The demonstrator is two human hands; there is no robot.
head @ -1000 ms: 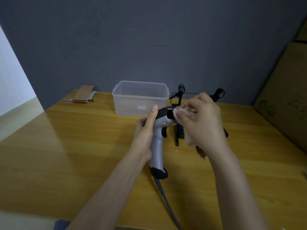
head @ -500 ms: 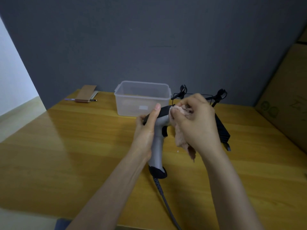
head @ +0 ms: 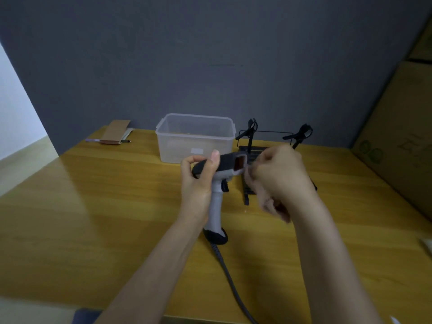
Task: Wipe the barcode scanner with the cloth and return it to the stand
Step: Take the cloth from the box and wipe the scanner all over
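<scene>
My left hand [head: 198, 183] grips the grey and black barcode scanner [head: 218, 199] by its handle, thumb up along the head. The scanner stands upright over the wooden table [head: 93, 218], its reddish window facing right. Its grey cable [head: 233, 286] trails toward me. My right hand [head: 278, 176] is closed on the pale pinkish cloth [head: 271, 204], just to the right of the scanner's window. Most of the cloth is hidden in the fist; a blurred end hangs below it. The black wire stand [head: 264, 146] with two clamps sits behind my right hand, partly hidden.
A clear plastic tub [head: 196, 139] stands at the back, left of the stand. A brown notebook with a pen [head: 114, 135] lies at the far left edge. Cardboard boxes [head: 402, 136] line the right side. A grey wall closes the back.
My right hand with the cloth has slid off the scanner's head to the right, uncovering the reddish window. The left hand has kept the scanner nearly still.
</scene>
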